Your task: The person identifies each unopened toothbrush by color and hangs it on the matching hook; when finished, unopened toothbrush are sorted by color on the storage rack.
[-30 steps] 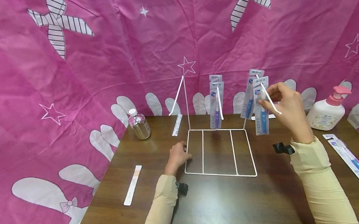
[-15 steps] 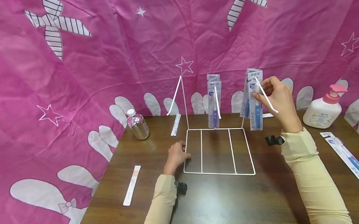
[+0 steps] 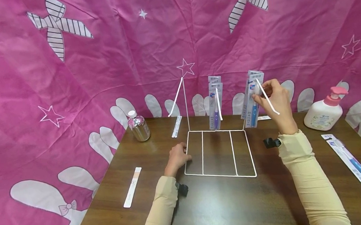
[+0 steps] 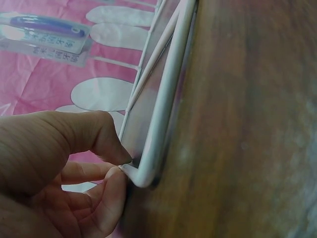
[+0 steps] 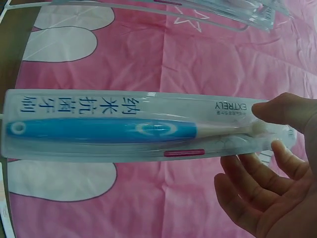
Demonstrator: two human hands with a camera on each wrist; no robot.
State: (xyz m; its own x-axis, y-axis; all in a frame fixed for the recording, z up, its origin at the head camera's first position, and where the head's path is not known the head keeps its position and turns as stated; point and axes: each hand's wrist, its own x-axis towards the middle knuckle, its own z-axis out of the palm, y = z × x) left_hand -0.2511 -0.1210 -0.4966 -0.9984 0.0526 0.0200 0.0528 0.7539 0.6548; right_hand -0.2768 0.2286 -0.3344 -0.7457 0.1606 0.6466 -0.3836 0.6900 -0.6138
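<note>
My right hand [image 3: 278, 104] pinches the upper side of a packaged blue toothbrush [image 3: 254, 112], which hangs on the right prong of a white wire rack [image 3: 203, 174]. In the right wrist view, thumb and fingers hold the brush-head end of the clear pack [image 5: 163, 130]. Another packaged toothbrush is partly hidden behind it. My left hand [image 3: 176, 158] grips the left wire of the rack's base, and the left wrist view has thumb and finger pinching the wire [image 4: 161, 109] near its corner. Purple toothbrushes in packs [image 3: 216, 109] hang from the middle prong. Nothing hangs on the left prong [image 3: 176, 97].
A silver bottle [image 3: 139, 128] with a white cap stands at the back left. On the right are a pink-topped pump bottle [image 3: 323, 115] and a packaged blue toothbrush [image 3: 353, 164] lying flat. Narrow white strips [image 3: 132, 187] lie on the wooden table [image 3: 220, 208].
My right hand has moved left and back, sliding the packaged blue toothbrush along the right prong toward the one behind it. The left hand keeps its place on the rack.
</note>
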